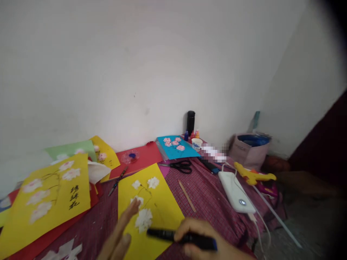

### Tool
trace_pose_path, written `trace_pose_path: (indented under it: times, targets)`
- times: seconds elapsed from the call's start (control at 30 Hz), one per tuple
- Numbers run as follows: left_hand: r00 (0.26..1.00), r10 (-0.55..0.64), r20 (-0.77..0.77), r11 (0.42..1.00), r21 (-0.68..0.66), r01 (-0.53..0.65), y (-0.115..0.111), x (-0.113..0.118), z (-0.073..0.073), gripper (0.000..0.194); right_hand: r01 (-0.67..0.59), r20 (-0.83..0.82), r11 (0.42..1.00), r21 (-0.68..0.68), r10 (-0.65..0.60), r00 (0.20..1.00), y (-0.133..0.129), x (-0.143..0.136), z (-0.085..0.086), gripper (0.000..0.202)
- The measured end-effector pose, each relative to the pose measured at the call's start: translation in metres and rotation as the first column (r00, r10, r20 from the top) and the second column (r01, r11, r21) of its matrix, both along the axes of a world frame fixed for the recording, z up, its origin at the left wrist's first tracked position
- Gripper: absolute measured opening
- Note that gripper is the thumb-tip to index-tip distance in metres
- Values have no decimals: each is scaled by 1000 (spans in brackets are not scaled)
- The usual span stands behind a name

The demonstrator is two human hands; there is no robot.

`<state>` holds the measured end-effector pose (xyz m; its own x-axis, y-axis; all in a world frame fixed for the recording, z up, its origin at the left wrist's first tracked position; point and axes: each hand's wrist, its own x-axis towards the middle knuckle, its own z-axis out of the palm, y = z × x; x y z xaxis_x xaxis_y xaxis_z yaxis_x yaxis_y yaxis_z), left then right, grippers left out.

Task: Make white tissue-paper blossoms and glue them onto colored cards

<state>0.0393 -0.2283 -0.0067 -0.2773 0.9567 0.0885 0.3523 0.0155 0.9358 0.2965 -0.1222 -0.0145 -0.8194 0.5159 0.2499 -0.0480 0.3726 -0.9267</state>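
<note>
The left grip (pixel 119 231), a bare hand, rises from the lower edge of the view, its fingers extended forward and slanting to the right, the thumb held apart from them. The right grip (pixel 204 234), also bare, reaches in from the lower right, pointing leftward, its index finger bent and its thumb closed in beneath.

Plain pale wall (pixel 130 65), grey floor (pixel 306 231)
</note>
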Motion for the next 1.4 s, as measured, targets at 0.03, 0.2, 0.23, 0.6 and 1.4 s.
trace_pose_path:
  times: [0.03,0.2,0.23,0.6,1.4]
  targets:
    - [999,38,13,999,-25,-38,6,-15,3,54,72,62,991,114,-79,995,12,4,5,19]
    - [977,173,124,975,-160,-153,24,-71,7,50,29,401,749,662,-386,831,75,33,10,47]
    - [965,188,182,972,-172,-157,26,-76,5,49,-28,439,688,726,-432,788,86,38,5,53]
    - [793,409,452,912,-178,-369,54,-71,-25,36,-196,438,430,881,-589,679,119,41,-22,42]
    - [623,317,715,943,-309,-125,59,-83,-52,30,-42,567,676,735,-580,585,115,-29,-62,59]
